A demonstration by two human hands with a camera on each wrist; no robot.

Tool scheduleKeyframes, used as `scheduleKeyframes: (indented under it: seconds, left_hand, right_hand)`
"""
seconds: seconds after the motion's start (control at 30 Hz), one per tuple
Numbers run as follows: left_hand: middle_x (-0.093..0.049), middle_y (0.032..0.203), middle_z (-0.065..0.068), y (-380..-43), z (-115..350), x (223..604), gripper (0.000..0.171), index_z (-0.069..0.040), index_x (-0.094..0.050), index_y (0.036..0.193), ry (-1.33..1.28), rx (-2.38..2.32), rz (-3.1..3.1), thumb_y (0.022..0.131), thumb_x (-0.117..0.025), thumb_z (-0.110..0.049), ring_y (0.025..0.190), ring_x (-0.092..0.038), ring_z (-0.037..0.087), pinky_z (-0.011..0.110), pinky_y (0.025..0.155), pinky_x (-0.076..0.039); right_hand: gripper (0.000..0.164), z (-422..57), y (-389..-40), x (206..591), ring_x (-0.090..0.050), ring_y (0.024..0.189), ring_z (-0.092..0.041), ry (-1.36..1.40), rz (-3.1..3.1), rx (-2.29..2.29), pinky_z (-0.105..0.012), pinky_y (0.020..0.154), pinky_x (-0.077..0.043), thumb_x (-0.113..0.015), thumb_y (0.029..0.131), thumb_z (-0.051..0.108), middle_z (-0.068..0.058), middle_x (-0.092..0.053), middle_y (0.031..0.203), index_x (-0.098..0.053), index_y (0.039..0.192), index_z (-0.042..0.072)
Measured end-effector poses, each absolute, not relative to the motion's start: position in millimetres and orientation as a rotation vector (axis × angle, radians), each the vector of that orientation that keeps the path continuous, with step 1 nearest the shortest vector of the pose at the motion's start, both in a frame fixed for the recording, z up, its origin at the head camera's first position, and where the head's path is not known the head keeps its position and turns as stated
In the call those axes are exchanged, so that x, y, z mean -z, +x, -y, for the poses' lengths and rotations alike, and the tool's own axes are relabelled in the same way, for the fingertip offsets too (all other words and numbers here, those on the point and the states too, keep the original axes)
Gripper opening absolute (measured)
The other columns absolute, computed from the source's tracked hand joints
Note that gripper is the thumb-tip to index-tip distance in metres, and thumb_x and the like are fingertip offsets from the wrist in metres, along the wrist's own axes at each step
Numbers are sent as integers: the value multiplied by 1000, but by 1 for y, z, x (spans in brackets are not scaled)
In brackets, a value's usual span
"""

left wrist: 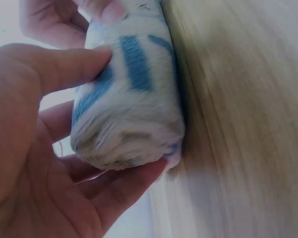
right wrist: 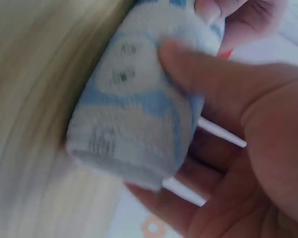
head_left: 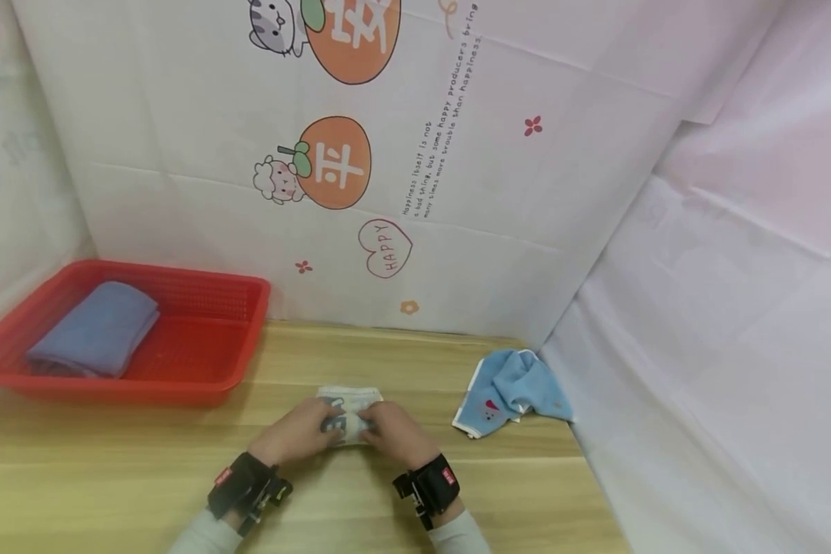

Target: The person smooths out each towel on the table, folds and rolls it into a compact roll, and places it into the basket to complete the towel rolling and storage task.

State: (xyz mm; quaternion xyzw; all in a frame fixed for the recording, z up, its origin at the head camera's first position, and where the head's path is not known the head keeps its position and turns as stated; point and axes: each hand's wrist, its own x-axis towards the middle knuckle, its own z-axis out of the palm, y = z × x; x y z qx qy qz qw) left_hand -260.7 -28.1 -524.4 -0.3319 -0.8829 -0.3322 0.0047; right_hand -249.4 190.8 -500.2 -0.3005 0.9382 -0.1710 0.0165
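Observation:
A small white towel (head_left: 349, 400) with blue patterning lies rolled up on the wooden table between both hands. My left hand (head_left: 301, 432) grips its left end, thumb on top and fingers curled beneath. In the left wrist view the spiral end of the rolled towel (left wrist: 134, 99) faces the camera. My right hand (head_left: 400, 435) grips the other end the same way, its thumb pressing the upper side. Flat folded layers show at this end of the towel (right wrist: 124, 119) in the right wrist view, along with dark printed marks.
At the left stands a red plastic basket (head_left: 201, 346) holding a folded blue-grey towel (head_left: 100, 327). A crumpled light blue cloth (head_left: 519, 392) with white edging lies at the right, near the white side sheet (head_left: 699, 369). Printed white sheeting (head_left: 457, 261) closes off the back.

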Motion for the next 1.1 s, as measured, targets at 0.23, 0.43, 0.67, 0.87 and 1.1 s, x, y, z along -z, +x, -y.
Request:
scheduleKeyframes:
  seconds: [0.23,0.43,0.67,0.87,1.1]
  left_hand:
    - [-68,121,12,-253,29,521,48,-3,-69,128,-1087,935,2711,84,-82,-15,112,-63,28,45,95,-53]
    - [-72,122,12,-252,29,519,39,-1,-69,127,-1050,1121,2850,96,-69,-26,110,-67,26,44,92,-55]
    - [-65,101,5,-252,24,525,30,-2,-70,122,-883,1021,2867,102,-60,-22,90,-59,16,37,76,-52]
    - [-65,101,5,-247,19,527,29,-3,-70,124,-968,876,2754,99,-63,-15,91,-60,17,35,76,-52]
    - [-66,90,2,-245,13,520,28,-6,-72,103,-1057,834,2692,80,-83,-18,79,-59,13,31,69,-49]
  right_hand:
    - [24,-193,-252,511,-48,66,-1,-794,-2766,739,-20,61,-44,-47,108,25,9,-55,77,-66,101,13]
    - [27,-194,-252,502,-59,88,-5,-822,-2742,748,-23,77,-52,-50,107,19,1,-68,107,-69,122,8]
    - [40,-179,-243,494,-62,102,-16,-961,-2911,407,-24,83,-53,-84,82,14,-6,-69,116,-73,120,12]
    - [43,-175,-242,506,-63,95,-15,-951,-2988,371,-25,82,-53,-89,76,10,-4,-70,106,-73,116,9]
    - [31,-187,-257,508,-60,82,-2,-998,-2876,659,-17,74,-49,-86,76,6,5,-72,93,-77,105,13]
